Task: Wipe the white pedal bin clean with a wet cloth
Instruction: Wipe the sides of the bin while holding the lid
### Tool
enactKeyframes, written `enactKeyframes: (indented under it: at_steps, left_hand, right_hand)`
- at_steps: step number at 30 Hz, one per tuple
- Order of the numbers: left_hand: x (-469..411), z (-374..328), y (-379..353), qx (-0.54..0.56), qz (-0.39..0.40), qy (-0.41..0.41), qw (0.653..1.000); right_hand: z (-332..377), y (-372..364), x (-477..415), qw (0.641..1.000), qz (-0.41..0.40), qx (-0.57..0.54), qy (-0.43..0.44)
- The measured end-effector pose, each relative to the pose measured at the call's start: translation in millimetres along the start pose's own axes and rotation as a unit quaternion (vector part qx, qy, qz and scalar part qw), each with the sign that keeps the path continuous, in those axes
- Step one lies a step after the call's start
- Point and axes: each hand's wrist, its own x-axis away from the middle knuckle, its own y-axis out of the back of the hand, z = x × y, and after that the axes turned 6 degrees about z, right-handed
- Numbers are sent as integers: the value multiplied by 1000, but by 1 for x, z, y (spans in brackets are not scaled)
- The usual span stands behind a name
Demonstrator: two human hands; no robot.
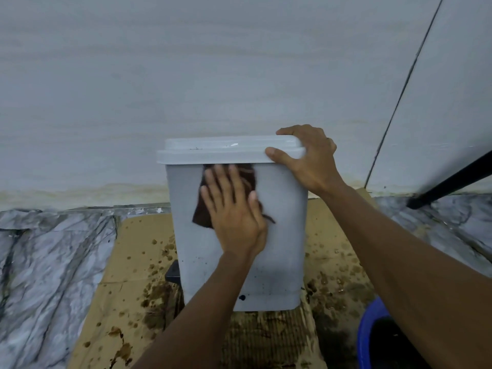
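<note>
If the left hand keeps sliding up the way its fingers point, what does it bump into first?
Probably the overhanging edge of the bin's lid. The left hand lies flat on the dark cloth against the white pedal bin, fingers pointing up, their tips just under that edge.

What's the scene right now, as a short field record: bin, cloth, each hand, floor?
bin: white bin upright on cardboard, lid shut
cloth: dark cloth flat on bin front, just under lid
left hand: palm pressing cloth
right hand: gripping lid's right corner
marks: dark specks low on bin
floor: cardboard spattered; blue bucket at right
</note>
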Motion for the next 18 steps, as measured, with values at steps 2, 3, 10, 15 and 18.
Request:
enactKeyframes:
  at_steps: [2, 3, 10, 15, 18]
  left_hand:
    - [0, -19, -9, -7, 32, -53, 998]
    - [3, -22, -13, -21, 51, -99, 994]
    - [49, 52, -3, -111, 161, -409, 891]
    - [27, 43, 1, -65, 94, -218, 969]
    - [30, 11, -13, -55, 107, -241, 963]
  right_hand:
    - [-3, 2, 1, 1000, 1, -4, -1]
    - [-4, 4, 1, 1000, 4, -5, -2]
    - [-6, 3, 2, 1000, 15, 6, 8]
    - [-6, -5, 6, 999, -27, 2, 17]
    - [-9, -5, 7, 999, -27, 3, 17]
